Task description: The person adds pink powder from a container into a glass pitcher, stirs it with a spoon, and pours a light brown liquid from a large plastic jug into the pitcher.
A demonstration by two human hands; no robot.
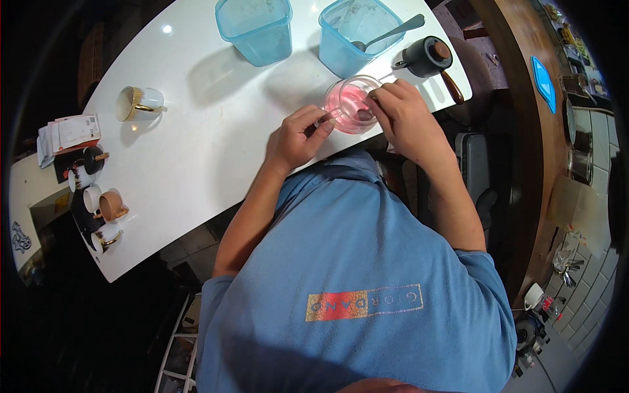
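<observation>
A clear glass mug (344, 121) with pink liquid in it stands at the table's near edge. My left hand (298, 137) is closed on the mug's handle, at its left side. Over the right side of the rim, the fingers of my right hand (405, 116) pinch together on what looks like a spoon (363, 115). Its small dark bowl shows inside the mug, while my fingers hide most of its handle.
Beyond the mug stand two translucent blue tubs, one bare (262, 39) and one (341, 56) with a metal spoon (400, 31) leaning inside. A black pot (427, 57) with a wooden handle sits right. A white gold-trimmed mug (149, 101) and several cups (113, 206) stand left.
</observation>
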